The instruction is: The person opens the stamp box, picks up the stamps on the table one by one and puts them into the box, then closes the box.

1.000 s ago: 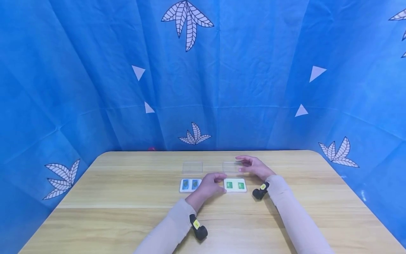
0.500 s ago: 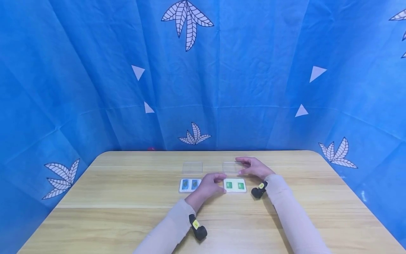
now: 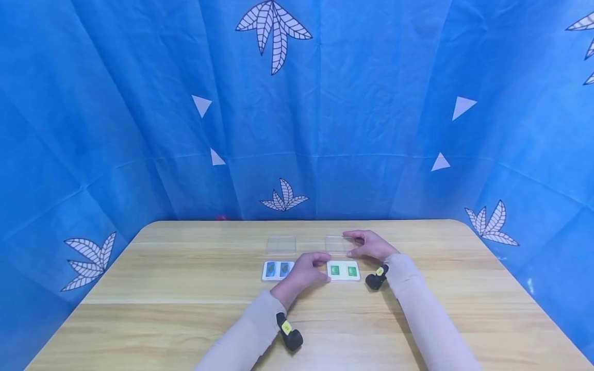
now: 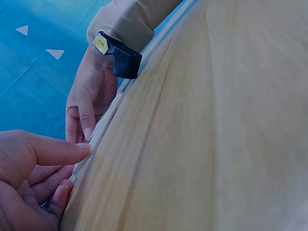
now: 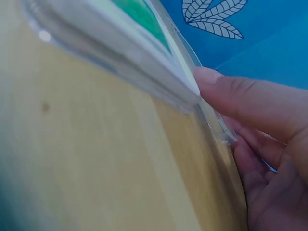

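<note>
A clear plastic case of white cards with two green pictures (image 3: 344, 270) lies on the table. My left hand (image 3: 306, 269) holds its left end, thumb at the near edge and a finger at the far one. Behind it lies a clear, shallow plastic lid (image 3: 336, 245). My right hand (image 3: 373, 245) grips the lid's right end, thumb on the near side and fingers on the far side. In the right wrist view, the thumb (image 5: 240, 98) overlaps the gap between the card case (image 5: 139, 62) and the lid's corner (image 5: 226, 137).
Left of these, a similar case with two blue pictures (image 3: 274, 270) is partly hidden by my left hand. A second clear lid (image 3: 281, 245) lies behind it. The wooden table (image 3: 185, 288) ends at a blue curtain (image 3: 362, 129). Each wrist wears a black camera (image 3: 291, 337).
My right hand has shifted slightly to the left, its thumb and fingers closing in on the clear lid. The left hand and the cases hold their places.
</note>
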Demonstrator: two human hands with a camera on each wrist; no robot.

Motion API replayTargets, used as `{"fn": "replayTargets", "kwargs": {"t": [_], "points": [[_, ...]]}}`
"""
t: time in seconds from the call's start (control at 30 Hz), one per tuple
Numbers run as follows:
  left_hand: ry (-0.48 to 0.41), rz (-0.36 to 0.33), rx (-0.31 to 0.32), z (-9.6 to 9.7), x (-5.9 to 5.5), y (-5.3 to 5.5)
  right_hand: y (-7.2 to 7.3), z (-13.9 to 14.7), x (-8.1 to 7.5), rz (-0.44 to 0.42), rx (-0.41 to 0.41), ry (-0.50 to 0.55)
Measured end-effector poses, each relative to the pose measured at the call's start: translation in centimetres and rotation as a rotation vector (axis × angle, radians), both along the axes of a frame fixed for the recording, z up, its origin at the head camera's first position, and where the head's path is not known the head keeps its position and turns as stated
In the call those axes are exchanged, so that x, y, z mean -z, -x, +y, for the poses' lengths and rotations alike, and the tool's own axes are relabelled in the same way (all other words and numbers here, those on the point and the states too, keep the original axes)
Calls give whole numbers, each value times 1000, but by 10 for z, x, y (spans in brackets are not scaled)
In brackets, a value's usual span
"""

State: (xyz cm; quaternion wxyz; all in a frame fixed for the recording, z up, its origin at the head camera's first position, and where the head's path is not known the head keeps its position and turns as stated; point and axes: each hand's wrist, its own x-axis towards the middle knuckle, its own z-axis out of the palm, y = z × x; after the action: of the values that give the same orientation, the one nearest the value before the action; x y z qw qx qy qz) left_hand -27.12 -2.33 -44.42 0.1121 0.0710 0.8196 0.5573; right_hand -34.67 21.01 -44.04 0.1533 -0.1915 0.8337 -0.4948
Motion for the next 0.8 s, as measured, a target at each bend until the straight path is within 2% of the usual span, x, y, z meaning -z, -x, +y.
{"fn": "replayTargets", "kwargs": {"t": [0.23, 0.37, 0.8], "points": [[26, 2, -8, 1, 0, 0, 2, -1, 1, 74, -20, -87], [32, 3, -13, 1, -1, -1, 2, -2, 1, 109, -39, -100], [20, 18, 8, -1, -3, -4, -4, -3, -1, 91, 0, -76]]}}
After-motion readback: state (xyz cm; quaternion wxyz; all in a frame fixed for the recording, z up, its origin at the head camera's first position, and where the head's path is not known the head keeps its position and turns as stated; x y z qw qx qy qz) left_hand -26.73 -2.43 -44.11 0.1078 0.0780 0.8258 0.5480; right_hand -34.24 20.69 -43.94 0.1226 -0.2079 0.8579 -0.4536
